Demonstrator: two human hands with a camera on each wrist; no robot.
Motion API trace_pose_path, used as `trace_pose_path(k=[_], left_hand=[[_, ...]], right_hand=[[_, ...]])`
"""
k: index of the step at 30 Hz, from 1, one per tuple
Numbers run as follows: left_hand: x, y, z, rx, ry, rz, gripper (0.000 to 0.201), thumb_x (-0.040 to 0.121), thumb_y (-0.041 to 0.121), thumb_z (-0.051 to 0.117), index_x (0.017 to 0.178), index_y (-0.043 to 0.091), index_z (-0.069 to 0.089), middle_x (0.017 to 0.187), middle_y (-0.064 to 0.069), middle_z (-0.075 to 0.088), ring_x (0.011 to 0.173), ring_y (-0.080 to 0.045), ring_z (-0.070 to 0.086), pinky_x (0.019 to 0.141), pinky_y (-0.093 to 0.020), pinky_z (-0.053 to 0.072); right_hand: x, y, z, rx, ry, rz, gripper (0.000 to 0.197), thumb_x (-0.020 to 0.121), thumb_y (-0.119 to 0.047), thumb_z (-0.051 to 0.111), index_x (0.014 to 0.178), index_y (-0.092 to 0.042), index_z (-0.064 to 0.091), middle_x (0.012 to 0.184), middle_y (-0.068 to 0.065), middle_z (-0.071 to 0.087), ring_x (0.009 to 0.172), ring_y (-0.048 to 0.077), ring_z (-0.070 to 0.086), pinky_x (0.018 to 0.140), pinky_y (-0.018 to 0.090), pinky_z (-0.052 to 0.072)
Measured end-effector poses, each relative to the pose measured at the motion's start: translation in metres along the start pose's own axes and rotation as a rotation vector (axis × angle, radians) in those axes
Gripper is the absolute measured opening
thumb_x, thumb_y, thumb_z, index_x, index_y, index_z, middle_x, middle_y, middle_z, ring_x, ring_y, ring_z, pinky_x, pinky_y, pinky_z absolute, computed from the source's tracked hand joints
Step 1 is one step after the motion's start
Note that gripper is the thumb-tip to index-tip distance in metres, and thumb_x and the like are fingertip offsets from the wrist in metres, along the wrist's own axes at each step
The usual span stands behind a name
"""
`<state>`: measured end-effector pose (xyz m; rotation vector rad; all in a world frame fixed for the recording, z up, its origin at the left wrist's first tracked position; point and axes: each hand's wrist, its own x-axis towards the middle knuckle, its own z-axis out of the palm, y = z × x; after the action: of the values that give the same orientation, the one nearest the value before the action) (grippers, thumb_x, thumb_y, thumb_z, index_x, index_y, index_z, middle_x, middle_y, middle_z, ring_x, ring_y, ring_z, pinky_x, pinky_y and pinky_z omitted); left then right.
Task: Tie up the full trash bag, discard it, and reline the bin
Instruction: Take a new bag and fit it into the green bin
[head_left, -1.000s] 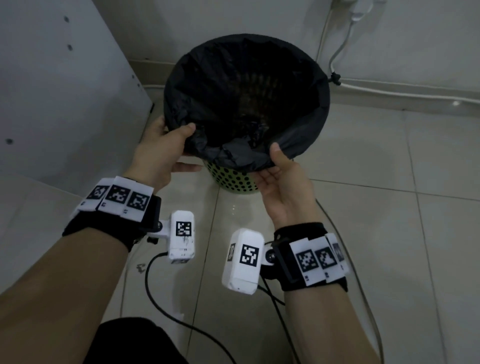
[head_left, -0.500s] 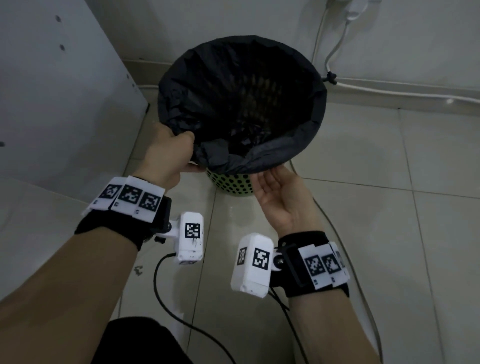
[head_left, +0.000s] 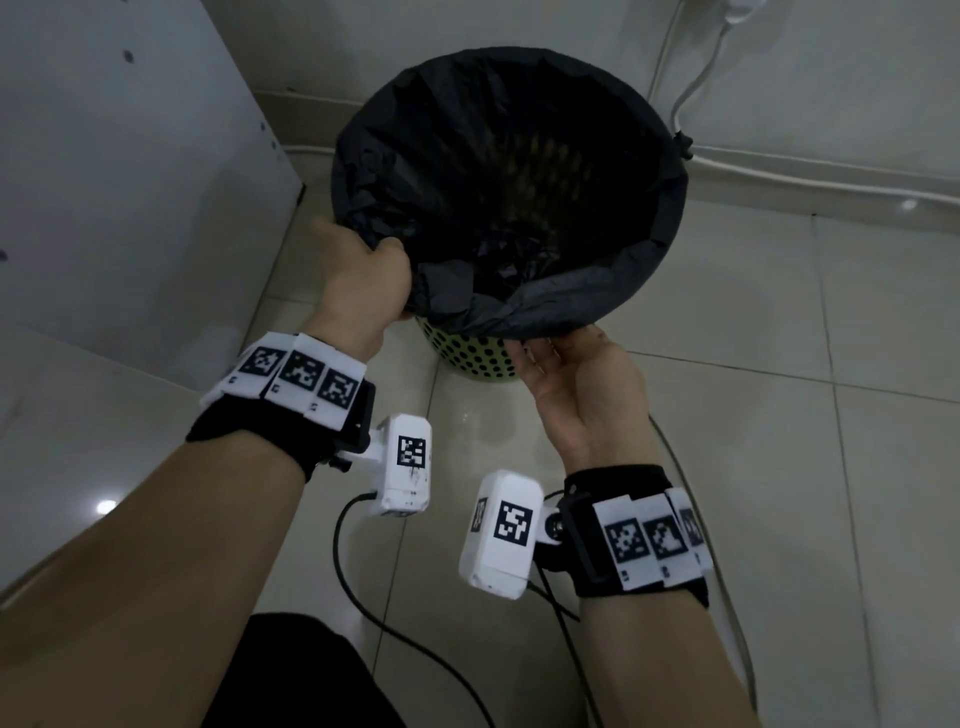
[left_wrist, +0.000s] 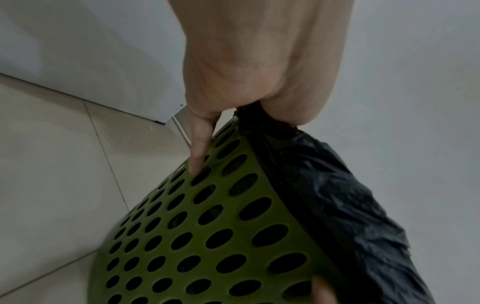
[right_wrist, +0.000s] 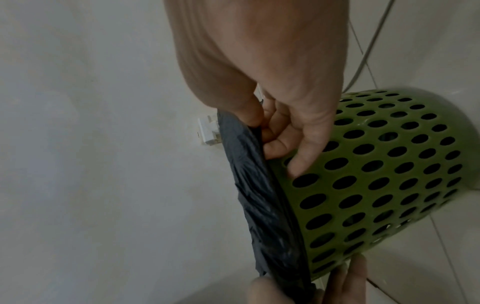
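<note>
Bin (head_left: 470, 358) stands on the floor, its black liner (head_left: 670, 208) folded over the rim. Left hand (head_left: 363, 275) pinches the liner at eight o'clock; right hand (head_left: 576, 374) curls fingers under the hem at five o'clock, probably seating it.

My head camera looks down on the bin (head_left: 470, 358); both wrist cameras look closely along my hands at its green wall.

A white cable (head_left: 810, 174) runs along the wall above the tiled floor (head_left: 857, 405).
</note>
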<state>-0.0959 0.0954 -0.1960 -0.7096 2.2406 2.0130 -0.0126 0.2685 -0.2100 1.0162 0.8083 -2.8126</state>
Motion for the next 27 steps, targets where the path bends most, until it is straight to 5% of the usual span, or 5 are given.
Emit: trace_pose_path(k=[6, 13, 17, 22, 27], left_hand=[[0.004, 0.003, 0.001, 0.03, -0.024, -0.026, 0.083, 0.078, 0.021, 0.05, 0.149, 0.001, 0.012, 0.14, -0.014, 0.046, 0.119, -0.029, 0.056, 0.096, -0.052, 0.052], [-0.002, 0.006, 0.0, 0.037, -0.036, -0.032, 0.06, 0.082, 0.023, 0.053, 0.136, 0.014, 0.029, 0.128, -0.008, 0.052, 0.111, -0.026, 0.06, 0.088, -0.053, 0.057], [-0.014, -0.001, -0.005, 0.004, -0.028, -0.072, 0.07, 0.084, 0.056, 0.062, 0.141, 0.028, 0.032, 0.121, 0.01, 0.058, 0.105, -0.01, 0.061, 0.086, -0.04, 0.058], [-0.013, -0.013, -0.019, -0.136, -0.092, -0.184, 0.046, 0.094, 0.025, 0.063, 0.134, 0.019, 0.042, 0.121, -0.004, 0.065, 0.099, -0.025, 0.07, 0.075, -0.045, 0.062], [0.009, -0.009, -0.037, -0.28, -0.136, -0.207, 0.053, 0.088, 0.018, 0.069, 0.137, 0.009, 0.049, 0.127, -0.012, 0.067, 0.102, -0.029, 0.072, 0.074, -0.045, 0.061]], right_hand=[[-0.014, -0.013, 0.001, -0.013, 0.024, -0.028, 0.03, 0.099, -0.023, 0.058, 0.116, 0.0, 0.066, 0.111, 0.018, 0.074, 0.103, 0.031, 0.072, 0.093, 0.045, 0.057], [-0.012, -0.009, 0.009, -0.058, -0.038, 0.008, 0.025, 0.1, -0.019, 0.056, 0.12, -0.006, 0.062, 0.094, 0.006, 0.075, 0.089, 0.022, 0.07, 0.098, 0.044, 0.053], [-0.013, -0.009, 0.006, -0.052, -0.087, 0.049, 0.031, 0.097, -0.013, 0.06, 0.127, -0.003, 0.059, 0.108, 0.013, 0.072, 0.102, 0.03, 0.07, 0.099, 0.051, 0.052], [-0.016, 0.001, 0.008, -0.185, -0.098, 0.114, 0.028, 0.094, -0.017, 0.065, 0.118, -0.005, 0.062, 0.103, 0.015, 0.071, 0.097, 0.031, 0.071, 0.094, 0.05, 0.055], [-0.004, -0.022, 0.001, -0.183, 0.032, -0.034, 0.033, 0.089, -0.033, 0.072, 0.112, -0.009, 0.069, 0.094, 0.008, 0.074, 0.092, 0.026, 0.068, 0.088, 0.04, 0.059]])
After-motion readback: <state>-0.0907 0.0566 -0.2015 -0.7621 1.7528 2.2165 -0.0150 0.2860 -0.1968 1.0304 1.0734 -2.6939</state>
